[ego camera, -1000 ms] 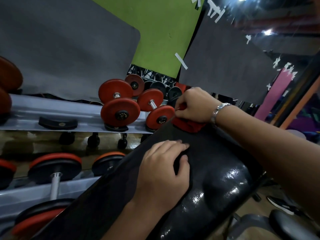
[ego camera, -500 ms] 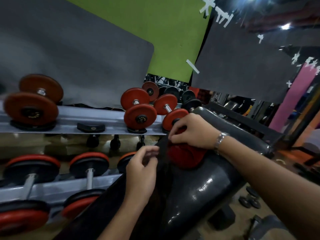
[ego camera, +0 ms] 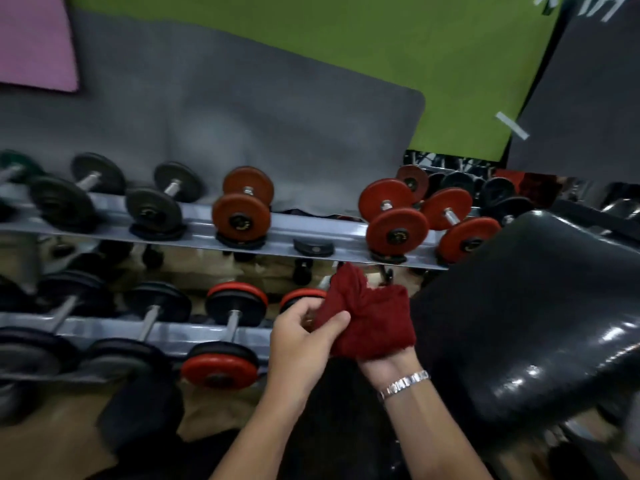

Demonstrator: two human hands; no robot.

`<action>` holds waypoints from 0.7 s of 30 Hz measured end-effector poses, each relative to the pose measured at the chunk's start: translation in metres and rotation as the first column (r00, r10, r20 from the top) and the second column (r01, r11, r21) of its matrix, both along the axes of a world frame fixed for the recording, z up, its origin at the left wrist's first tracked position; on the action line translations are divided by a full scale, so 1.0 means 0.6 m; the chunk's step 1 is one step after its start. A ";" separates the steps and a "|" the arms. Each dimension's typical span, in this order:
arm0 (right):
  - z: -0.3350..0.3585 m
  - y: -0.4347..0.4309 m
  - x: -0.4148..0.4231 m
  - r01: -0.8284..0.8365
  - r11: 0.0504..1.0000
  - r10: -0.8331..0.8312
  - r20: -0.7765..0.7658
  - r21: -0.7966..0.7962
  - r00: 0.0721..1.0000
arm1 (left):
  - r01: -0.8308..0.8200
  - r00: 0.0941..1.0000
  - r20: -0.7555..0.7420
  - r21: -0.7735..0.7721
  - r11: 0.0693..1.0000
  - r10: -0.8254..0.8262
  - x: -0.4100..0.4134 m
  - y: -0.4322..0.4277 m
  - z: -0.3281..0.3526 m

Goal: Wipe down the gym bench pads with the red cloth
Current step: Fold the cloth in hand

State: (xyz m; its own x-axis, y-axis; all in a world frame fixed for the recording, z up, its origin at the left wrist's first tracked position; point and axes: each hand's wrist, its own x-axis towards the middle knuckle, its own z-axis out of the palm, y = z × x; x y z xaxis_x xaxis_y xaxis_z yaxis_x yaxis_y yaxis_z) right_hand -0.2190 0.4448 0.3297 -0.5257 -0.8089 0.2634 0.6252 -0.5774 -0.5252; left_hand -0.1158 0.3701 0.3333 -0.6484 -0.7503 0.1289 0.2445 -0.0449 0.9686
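Observation:
The red cloth (ego camera: 370,318) is bunched up in the air between both hands, left of the bench. My left hand (ego camera: 304,336) pinches its left edge with thumb and fingers. My right hand (ego camera: 389,363) is almost fully covered by the cloth; only its heel and the wrist with a silver bracelet show. The glossy black bench pad (ego camera: 526,306) slopes up at the right, with nothing touching it.
A two-tier grey dumbbell rack (ego camera: 194,223) runs across the left and centre. Red dumbbells (ego camera: 396,223) and black ones (ego camera: 104,195) rest on it. A dark bundle (ego camera: 138,410) lies on the tan floor below. Grey, green and pink mats hang on the wall behind.
Both hands have come off the bench pad, to its left. The cloth was pressed on the pad under my right hand; now both hands hold it in the air. The view swung left.

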 end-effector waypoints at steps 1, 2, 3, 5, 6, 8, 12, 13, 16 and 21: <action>-0.026 -0.010 -0.008 0.071 0.997 -0.072 0.018 0.008 0.997 | -0.052 0.998 0.035 -0.072 0.996 0.055 0.012 -0.011 -0.007; -0.037 -0.022 -0.004 0.110 0.990 -0.115 0.045 0.092 0.992 | -0.092 0.993 0.062 -0.127 0.988 0.100 0.023 -0.023 -0.015; -0.046 -0.038 0.009 0.036 0.988 -0.053 0.108 0.153 0.993 | -0.124 0.987 0.081 -0.172 0.977 0.139 0.034 -0.036 -0.024; -0.050 -0.060 0.045 -0.028 0.970 -0.016 0.179 0.240 0.984 | -0.186 0.974 0.083 -0.225 0.956 0.209 0.055 -0.060 -0.043; -0.049 -0.065 0.057 -0.067 0.971 0.027 0.174 0.228 0.984 | -0.217 0.968 0.071 -0.238 0.947 0.240 0.064 -0.072 -0.052; -0.058 -0.076 0.068 -0.114 0.948 0.051 0.211 0.298 0.976 | -0.230 0.967 0.065 -0.201 0.952 0.247 0.082 -0.097 -0.064; -0.082 -0.092 0.077 -0.029 0.878 0.016 0.031 0.478 0.999 | -0.119 0.993 0.029 0.065 0.991 0.118 0.115 -0.147 -0.076; -0.084 -0.099 0.078 0.029 0.854 0.023 -0.092 0.520 0.995 | -0.088 0.996 0.022 0.099 0.991 0.087 0.123 -0.160 -0.079; -0.096 -0.128 0.082 0.148 0.812 0.138 -0.430 0.565 0.892 | 0.014 0.998 0.066 0.110 0.994 -0.021 0.143 -0.196 -0.092; -0.139 -0.169 0.093 -0.042 0.739 0.423 -0.414 0.673 0.806 | 0.137 0.969 0.177 0.199 0.970 -0.173 0.179 -0.243 -0.142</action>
State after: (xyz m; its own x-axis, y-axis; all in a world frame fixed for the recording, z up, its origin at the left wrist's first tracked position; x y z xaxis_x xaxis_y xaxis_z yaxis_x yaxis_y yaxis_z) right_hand -0.1633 0.3434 0.2465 -0.2339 -0.9581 -0.1651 0.2179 0.1138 -0.9693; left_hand -0.0084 0.2241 0.2483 -0.7573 -0.6380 -0.1397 0.0314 -0.2493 0.9679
